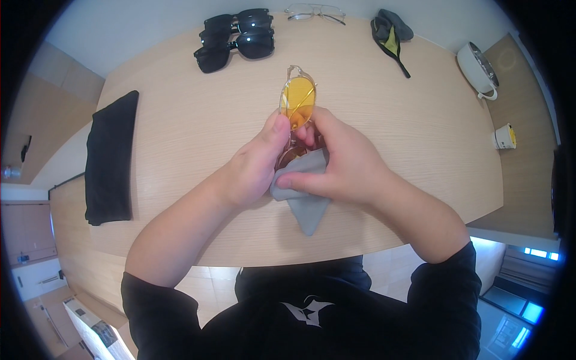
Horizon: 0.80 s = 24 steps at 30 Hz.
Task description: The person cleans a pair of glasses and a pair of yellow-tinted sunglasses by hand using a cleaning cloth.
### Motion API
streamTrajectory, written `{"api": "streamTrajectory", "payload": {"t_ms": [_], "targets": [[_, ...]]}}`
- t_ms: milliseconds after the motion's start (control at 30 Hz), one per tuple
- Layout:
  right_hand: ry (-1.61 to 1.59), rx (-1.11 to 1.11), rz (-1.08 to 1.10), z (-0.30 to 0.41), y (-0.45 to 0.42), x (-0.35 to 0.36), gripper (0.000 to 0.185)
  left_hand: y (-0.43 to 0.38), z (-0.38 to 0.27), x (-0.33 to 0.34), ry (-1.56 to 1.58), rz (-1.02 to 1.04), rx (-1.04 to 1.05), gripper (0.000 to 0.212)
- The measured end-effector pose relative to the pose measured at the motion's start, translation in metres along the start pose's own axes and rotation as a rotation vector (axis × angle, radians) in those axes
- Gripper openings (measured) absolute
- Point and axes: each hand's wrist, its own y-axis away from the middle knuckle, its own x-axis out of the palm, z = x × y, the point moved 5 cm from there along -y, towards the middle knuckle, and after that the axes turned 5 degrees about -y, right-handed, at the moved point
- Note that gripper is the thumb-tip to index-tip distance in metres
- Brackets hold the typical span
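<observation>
A pair of thin-framed glasses with yellow lenses (299, 96) is held above the middle of the wooden table (216, 117), one lens pointing away from me. My left hand (261, 157) grips the frame, its thumb near the lower edge of that far lens. In my right hand (346, 157) is a grey cloth (308, 211), folded around the nearer lens, with the thumb pressing on it from above. A corner of the cloth hangs down towards me. The fingers of my right hand are partly hidden behind the glasses and the cloth.
Several dark sunglasses (256, 43) lie at the back left, beside clear wire-framed glasses (315, 12). A grey and yellow-green pouch (390, 38) is at the back right. A white pot (474, 67) and a paper cup (504, 137) stand at right. Folded black cloth (110, 157) lies at left.
</observation>
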Motion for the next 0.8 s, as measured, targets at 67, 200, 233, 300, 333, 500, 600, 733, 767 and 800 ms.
{"api": "streamTrajectory", "payload": {"t_ms": [67, 200, 233, 300, 333, 500, 600, 733, 767, 800], "targets": [[0.012, 0.009, 0.007, -0.001, 0.000, 0.001, 0.044, 0.000, -0.001, 0.000, 0.009, 0.011, 0.002, 0.042], [-0.141, 0.053, -0.047, -0.008, -0.002, 0.001, 0.052, 0.001, -0.004, 0.003, 0.066, 0.032, -0.036, 0.044], [-0.166, 0.033, -0.049, -0.008, -0.002, 0.001, 0.052, 0.002, -0.004, 0.003, 0.077, 0.029, -0.036, 0.044], [-0.056, 0.045, 0.017, 0.000, -0.001, -0.001, 0.049, 0.001, -0.002, 0.001, 0.029, 0.010, -0.028, 0.045], [0.053, 0.057, 0.084, 0.002, -0.001, 0.001, 0.046, 0.001, -0.001, -0.001, -0.020, -0.010, -0.019, 0.046], [-0.040, 0.040, 0.015, -0.007, -0.002, 0.002, 0.053, 0.001, -0.004, 0.002, 0.080, 0.005, -0.047, 0.048], [-0.109, 0.014, -0.010, -0.008, -0.001, 0.000, 0.055, 0.000, -0.001, 0.000, 0.139, 0.033, -0.065, 0.049], [0.125, 0.059, 0.109, 0.002, 0.000, 0.002, 0.052, 0.001, -0.001, -0.003, 0.023, -0.033, -0.012, 0.050], [0.124, 0.059, 0.109, 0.000, 0.000, 0.003, 0.052, 0.001, -0.001, -0.004, 0.022, -0.035, -0.012, 0.050], [0.066, 0.047, 0.071, -0.003, -0.001, 0.002, 0.057, 0.001, -0.001, -0.003, 0.088, -0.012, -0.028, 0.050]]}}
